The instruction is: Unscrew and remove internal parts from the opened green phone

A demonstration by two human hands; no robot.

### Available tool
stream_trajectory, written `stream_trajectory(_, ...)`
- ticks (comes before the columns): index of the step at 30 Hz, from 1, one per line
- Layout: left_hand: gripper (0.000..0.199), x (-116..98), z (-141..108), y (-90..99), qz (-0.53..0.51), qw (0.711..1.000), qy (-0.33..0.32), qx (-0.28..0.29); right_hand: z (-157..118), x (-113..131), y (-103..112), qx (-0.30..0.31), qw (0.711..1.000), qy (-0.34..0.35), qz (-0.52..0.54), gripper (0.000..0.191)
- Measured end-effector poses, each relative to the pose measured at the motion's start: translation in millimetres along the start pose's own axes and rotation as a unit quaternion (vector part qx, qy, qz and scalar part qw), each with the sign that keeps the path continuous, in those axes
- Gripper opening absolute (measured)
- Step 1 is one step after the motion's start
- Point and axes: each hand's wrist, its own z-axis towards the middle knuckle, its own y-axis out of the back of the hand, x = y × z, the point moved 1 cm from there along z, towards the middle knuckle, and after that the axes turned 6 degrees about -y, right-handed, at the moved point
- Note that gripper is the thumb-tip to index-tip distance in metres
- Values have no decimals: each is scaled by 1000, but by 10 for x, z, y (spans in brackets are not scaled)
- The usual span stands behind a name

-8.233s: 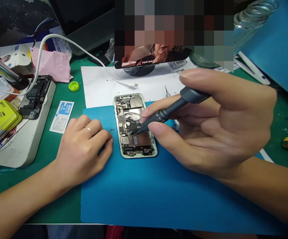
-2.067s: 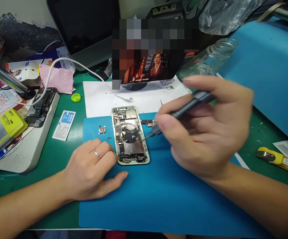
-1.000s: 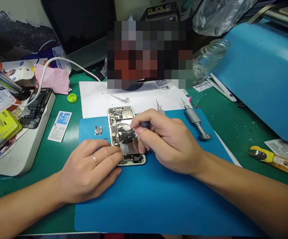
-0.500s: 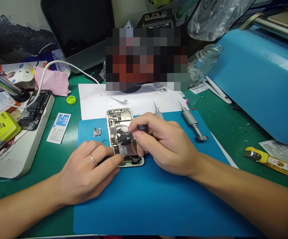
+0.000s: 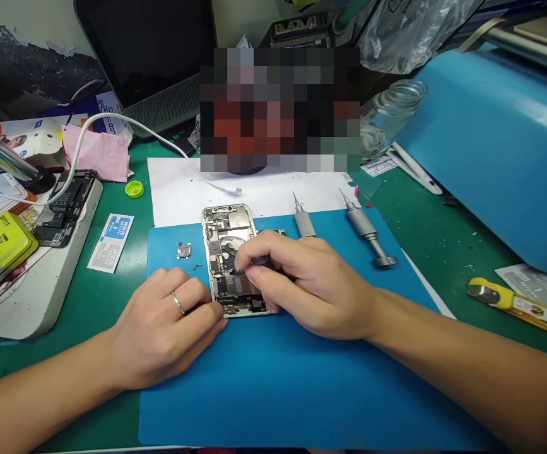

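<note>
An opened phone (image 5: 228,238) lies upright on the blue mat (image 5: 273,384), its inner boards and metal parts showing. My left hand (image 5: 169,328), with a ring on one finger, has its fingers closed on the phone's lower left edge. Over the phone's lower right side is my right hand (image 5: 311,287), thumb and forefinger pinched around a dark tool (image 5: 261,259) that is mostly hidden. Left of the phone sit a small metal part (image 5: 183,250) and tiny dark bits (image 5: 198,266).
Two grey screwdrivers (image 5: 304,219) (image 5: 368,230) lie behind my right hand. A white cable (image 5: 141,126) arches over white paper (image 5: 173,189). At left, a second opened phone (image 5: 67,208) rests on a white box; a yellow tool (image 5: 495,295) lies at right.
My left fingers have drawn back from the phone's lower middle to its lower left edge. My right hand has shifted slightly left and down, uncovering more of the screwdriver behind it.
</note>
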Motion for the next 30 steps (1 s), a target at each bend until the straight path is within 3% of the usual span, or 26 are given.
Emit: stream_trajectory(30, 2, 10, 19, -31, -27, 997, -71, 2, 4, 17, 19, 71, 997, 38, 12, 16)
